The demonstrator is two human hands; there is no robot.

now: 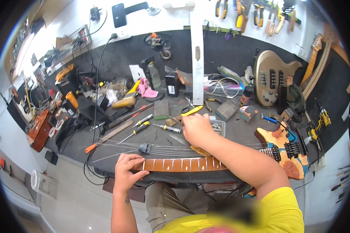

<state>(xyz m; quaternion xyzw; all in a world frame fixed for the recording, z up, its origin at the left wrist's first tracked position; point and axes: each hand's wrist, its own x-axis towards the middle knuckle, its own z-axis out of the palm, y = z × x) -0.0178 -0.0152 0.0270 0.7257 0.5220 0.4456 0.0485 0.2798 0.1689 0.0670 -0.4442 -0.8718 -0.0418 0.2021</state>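
Note:
A guitar neck (pixel 179 164) with a brown fretboard lies along the near edge of the bench. My left hand (pixel 129 171) grips its left end, fingers on the far side and thumb on the near side. The neck runs right under my right forearm to a guitar body (pixel 286 149) in wood and blue. Loose strings lie beyond the fretboard, passing a dark slotted block (pixel 145 148). My right hand (pixel 198 130) is over the bench, fingers curled, beside a clear plastic box (pixel 218 127) and a yellow utility knife (pixel 192 110). Whatever its fingers hold is hidden.
Screwdrivers (pixel 134 133), a grey block (pixel 161 110) and an orange-ended tool (pixel 109 136) lie left of my right hand. A white upright post (pixel 197 58) stands behind it. A gold guitar body (pixel 274 79) leans at the back right. Clutter fills the bench's left side.

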